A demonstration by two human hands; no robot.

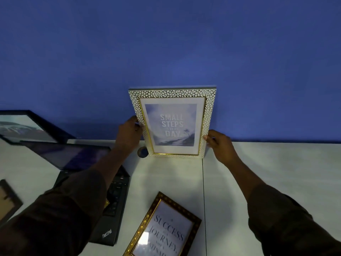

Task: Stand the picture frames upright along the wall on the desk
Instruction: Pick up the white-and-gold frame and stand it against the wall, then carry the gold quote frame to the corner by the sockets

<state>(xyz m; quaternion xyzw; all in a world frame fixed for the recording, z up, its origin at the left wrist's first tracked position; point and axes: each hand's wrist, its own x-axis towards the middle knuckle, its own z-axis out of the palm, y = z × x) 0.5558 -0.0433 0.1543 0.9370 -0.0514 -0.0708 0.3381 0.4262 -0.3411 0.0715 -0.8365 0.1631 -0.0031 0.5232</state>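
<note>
A white-and-gold pebbled picture frame [172,122] reading "Small steps every day" stands upright on the white desk [267,172], its top against the blue wall [166,43]. My left hand [129,133] grips its left edge and my right hand [219,143] holds its lower right edge. A dark gold-studded frame [164,230] reading "Success is a journey" lies flat near the front. A black frame [27,126] leans against the wall at far left. A brown frame [7,198] lies flat at the left edge.
An open black laptop [88,174] sits left of centre, partly under my left forearm. A small round dark grommet [143,152] sits in the desk beside the standing frame's lower left corner. A seam runs down the desk at right of centre.
</note>
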